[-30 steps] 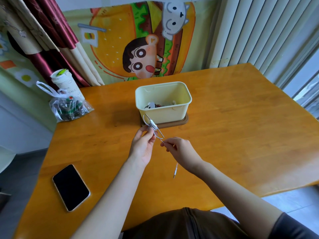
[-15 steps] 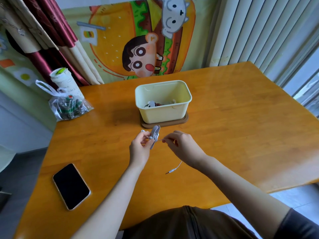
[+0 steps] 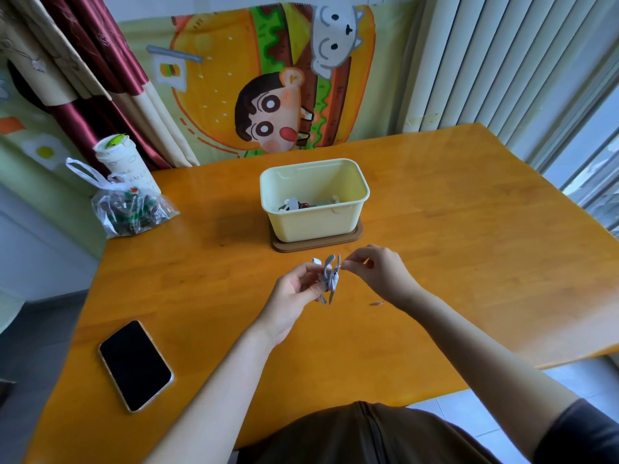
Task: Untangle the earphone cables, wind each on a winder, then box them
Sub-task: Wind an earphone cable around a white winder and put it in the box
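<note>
- Cable [image 3: 334,281], white, sits bunched on a grey winder [image 3: 326,272], held above the worktop [image 3: 452,229] just in front of the box [image 3: 315,226].
- Left hand [image 3: 294,293] grips the winder, fingers curled round its lower part.
- Right hand [image 3: 378,272] pinches the cable at the winder's top edge between thumb and forefinger; the plug [image 3: 376,303] hangs below that hand, blurred.
- Box, pale yellow, stands open on a brown mat [image 3: 355,237]; small white and dark things lie inside.
- Phone [image 3: 135,365] lies screen up and dark near the left edge; a clear bag [image 3: 129,209] and a cup [image 3: 122,159] stand at the far left corner.
</note>
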A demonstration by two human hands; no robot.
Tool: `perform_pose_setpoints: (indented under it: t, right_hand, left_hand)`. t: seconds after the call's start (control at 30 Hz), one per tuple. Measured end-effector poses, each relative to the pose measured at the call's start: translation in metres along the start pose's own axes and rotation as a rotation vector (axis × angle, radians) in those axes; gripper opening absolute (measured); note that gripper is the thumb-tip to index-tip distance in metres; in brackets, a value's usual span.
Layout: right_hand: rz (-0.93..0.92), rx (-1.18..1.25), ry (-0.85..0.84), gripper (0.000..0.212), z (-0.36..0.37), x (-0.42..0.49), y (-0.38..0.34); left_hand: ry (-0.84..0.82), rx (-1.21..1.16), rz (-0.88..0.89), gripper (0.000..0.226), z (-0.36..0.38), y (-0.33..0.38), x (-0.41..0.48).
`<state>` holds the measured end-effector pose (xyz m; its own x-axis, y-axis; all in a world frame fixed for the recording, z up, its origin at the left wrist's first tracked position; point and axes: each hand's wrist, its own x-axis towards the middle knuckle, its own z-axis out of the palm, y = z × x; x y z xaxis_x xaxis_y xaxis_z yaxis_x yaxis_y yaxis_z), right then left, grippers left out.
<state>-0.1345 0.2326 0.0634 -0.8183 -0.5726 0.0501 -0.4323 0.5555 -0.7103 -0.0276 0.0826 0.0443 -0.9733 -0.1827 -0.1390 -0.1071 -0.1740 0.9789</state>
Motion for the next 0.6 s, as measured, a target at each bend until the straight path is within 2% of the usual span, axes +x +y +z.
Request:
perform_pose_setpoints:
  t: [0.3,0.5,0.6]
  right_hand:
    - [0.138,0.32,-0.079,0.034,0.023,-0.009,-0.02]
    - [0.226,0.52,-0.21,0.03,0.032,-0.012,-0.022]
    - [0.309,0.591,-0.311,0.026,0.03,-0.012,-0.019]
  left_hand:
    - [0.151,-0.428,-0.088,0.022,0.002,0.011,0.002]
    - [0.175,-0.584,-0.149,0.02,0.006,0.011,0.003]
    - [0.136,-0.652,-0.193,0.021,0.004,0.01,-0.001]
